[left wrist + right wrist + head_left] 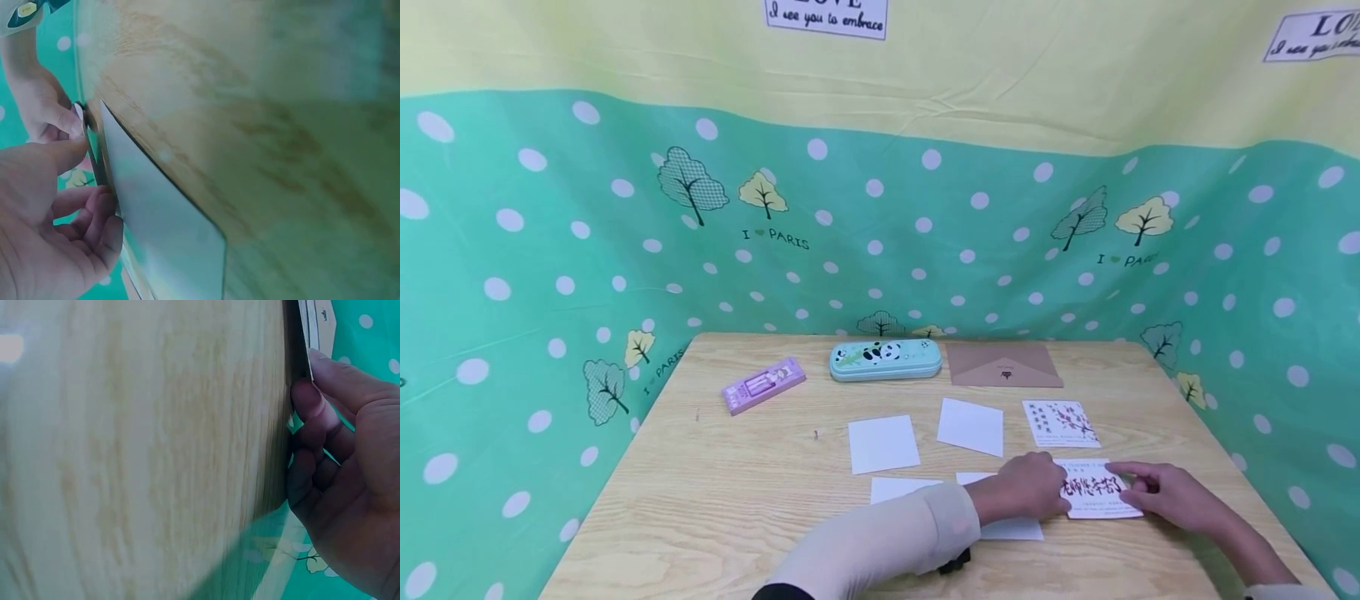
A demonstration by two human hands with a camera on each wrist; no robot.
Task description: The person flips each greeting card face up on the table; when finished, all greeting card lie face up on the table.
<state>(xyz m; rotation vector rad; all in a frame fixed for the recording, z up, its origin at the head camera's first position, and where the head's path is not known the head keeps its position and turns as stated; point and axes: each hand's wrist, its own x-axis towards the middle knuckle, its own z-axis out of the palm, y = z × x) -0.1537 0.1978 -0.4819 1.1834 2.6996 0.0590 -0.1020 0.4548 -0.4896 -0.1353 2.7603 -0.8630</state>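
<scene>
A white card with dark red and black lettering (pixel 1097 500) is held low over the right side of the table, a hand at each side. My left hand (pixel 1033 485) pinches its left edge between thumb and fingers. At the opposite edge, my right hand (pixel 1172 497) grips the card with thumb and index finger; the right wrist view shows the thin card edge (pixel 306 337) between them. In the left wrist view, a blank white card (pixel 162 212) lies on the table beside my left hand (pixel 56 212). Behind the held card lies another printed card (pixel 1062 425) with red blossoms.
Blank white cards (pixel 883 446) lie left of the hands, some partly covered by the left arm. Along the back stand a purple box (pixel 764 386), a light blue panda pencil case (pixel 886 360) and a brown envelope (pixel 1003 365). A patterned cloth (pixel 850 225) hangs around the table.
</scene>
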